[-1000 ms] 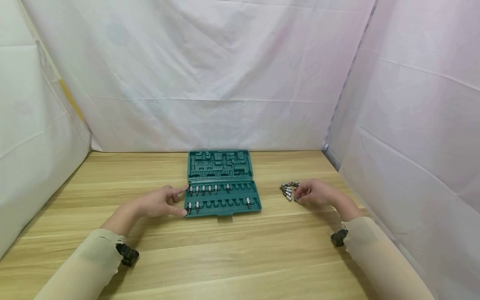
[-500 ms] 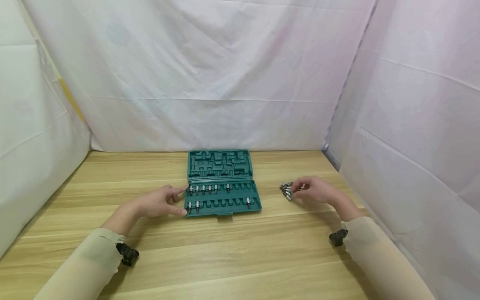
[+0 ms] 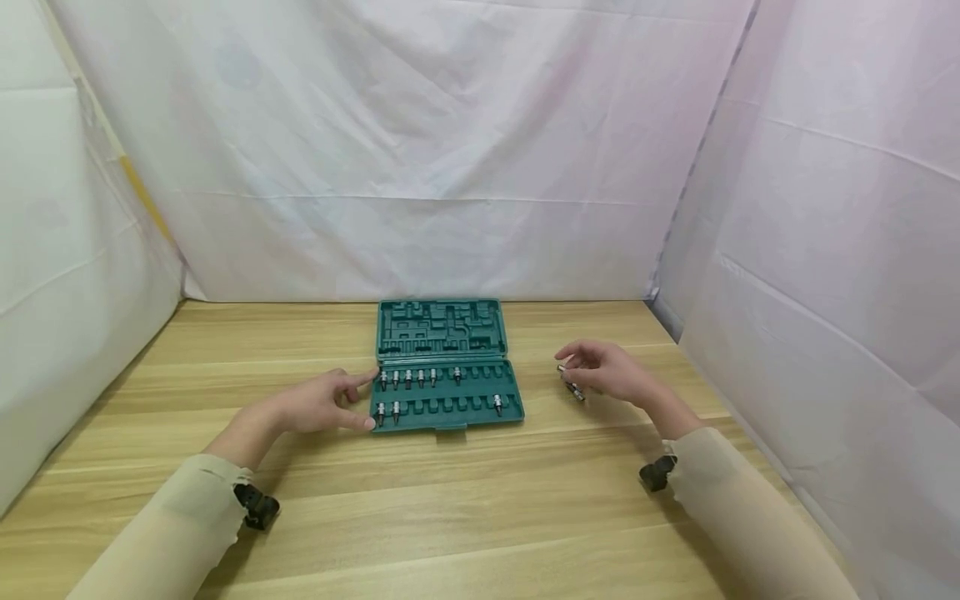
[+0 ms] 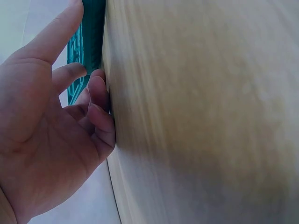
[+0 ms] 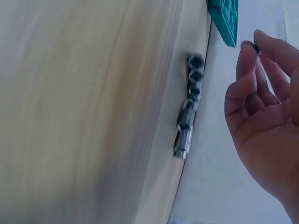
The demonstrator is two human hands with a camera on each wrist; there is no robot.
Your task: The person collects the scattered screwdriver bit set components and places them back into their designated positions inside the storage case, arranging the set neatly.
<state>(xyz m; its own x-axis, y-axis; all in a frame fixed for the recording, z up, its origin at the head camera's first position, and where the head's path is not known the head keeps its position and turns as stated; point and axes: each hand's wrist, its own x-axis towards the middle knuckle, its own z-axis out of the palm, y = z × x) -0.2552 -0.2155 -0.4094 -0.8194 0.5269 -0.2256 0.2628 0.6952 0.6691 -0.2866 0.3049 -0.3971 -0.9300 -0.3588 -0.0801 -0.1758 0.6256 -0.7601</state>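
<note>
A green plastic case (image 3: 450, 395) lies unfolded on the table, with several silver bit sockets (image 3: 421, 379) in its two rows of slots. My left hand (image 3: 318, 404) touches the case's left side with straight thumb and index finger; its other fingers curl loosely beneath, as the left wrist view confirms. Right of the case, my right hand (image 3: 607, 372) is raised and pinches a bit socket (image 5: 256, 48) between thumb and index finger, mostly hidden by the fingertips. Below that hand a small pile of loose bit sockets (image 5: 191, 100) lies on the table.
The case's moulded lid (image 3: 441, 327) lies folded back towards the rear curtain (image 3: 420, 167). White sheets also hang at both sides of the wooden table (image 3: 420, 517). Black wrist cameras (image 3: 257, 506) sit at both cuffs.
My right hand has picked a bit socket from the pile, risen, and moved a little left with it. My left hand stays on the case edge.
</note>
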